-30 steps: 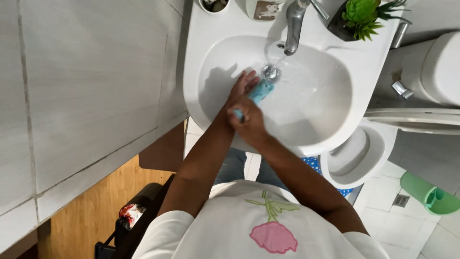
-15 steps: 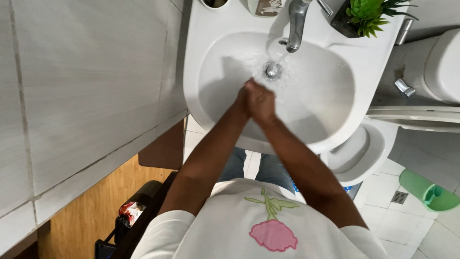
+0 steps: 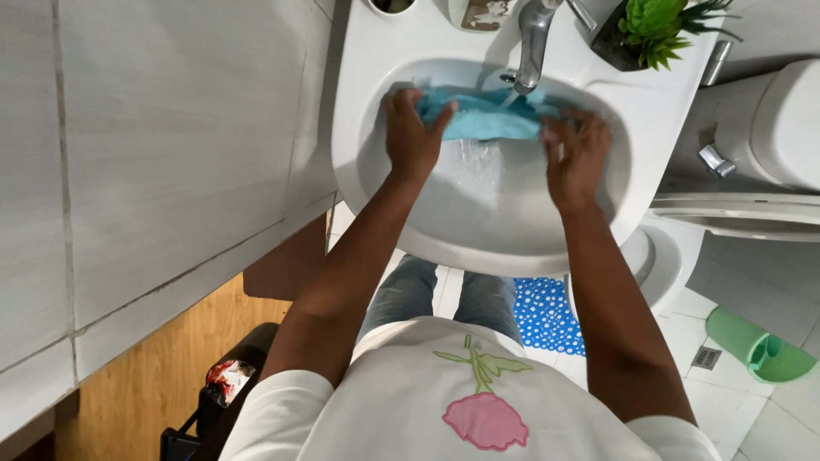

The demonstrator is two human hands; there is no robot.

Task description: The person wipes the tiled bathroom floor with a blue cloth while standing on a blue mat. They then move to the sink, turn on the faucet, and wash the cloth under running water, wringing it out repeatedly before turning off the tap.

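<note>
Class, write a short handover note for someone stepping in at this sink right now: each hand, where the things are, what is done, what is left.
Left hand: grips the left end of the blue cloth.
Right hand: holds the cloth's right end.
Cloth: spread between both hands inside the white sink, under the tap; water is running onto it.
Done: cloth is opened out and wet.
Left: likely finish rinsing, wring the cloth and shut the tap.
Nearby: potted plant on the sink's rim, toilet to the right.
</note>
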